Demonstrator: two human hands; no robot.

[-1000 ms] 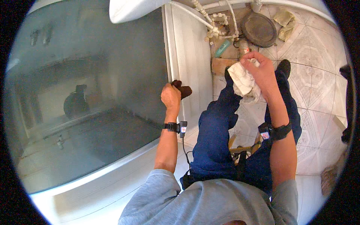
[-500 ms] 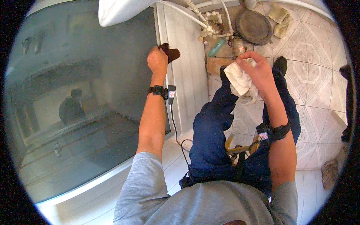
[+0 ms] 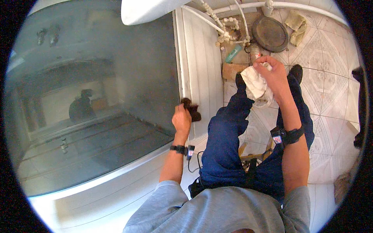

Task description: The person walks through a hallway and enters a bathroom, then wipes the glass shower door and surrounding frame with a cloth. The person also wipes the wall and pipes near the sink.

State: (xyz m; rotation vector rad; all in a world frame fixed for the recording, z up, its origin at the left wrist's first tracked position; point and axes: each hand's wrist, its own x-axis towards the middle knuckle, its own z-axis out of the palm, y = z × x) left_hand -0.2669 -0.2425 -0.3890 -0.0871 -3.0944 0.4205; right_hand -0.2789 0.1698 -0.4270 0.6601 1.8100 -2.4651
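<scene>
My left hand [image 3: 182, 121] is closed on a dark brown cloth [image 3: 191, 110], pinched at its left side. The cloth lies against the white frame [image 3: 182, 66] along the right edge of a large dark glass pane [image 3: 132, 73]. In my right hand [image 3: 274, 75] is a crumpled off-white cloth [image 3: 254, 83], gripped by its upper part and hanging above my lower legs. A thin, see-through part hangs at its lower end; what that is I cannot tell. The glass mirrors a dark silhouette.
White pipes and valves [image 3: 229, 35] run at the far side. Near them are a dark round lid or basin [image 3: 270, 34], a folded beige cloth [image 3: 296, 28], a teal tube [image 3: 233, 53] and a brown block [image 3: 232, 72] on patterned tiles [image 3: 330, 85]. A white rounded fixture [image 3: 151, 9] overhangs the glass.
My left hand has come down the frame toward my body with the brown cloth. The right hand keeps its hold on the off-white cloth, and the whole view has shifted slightly.
</scene>
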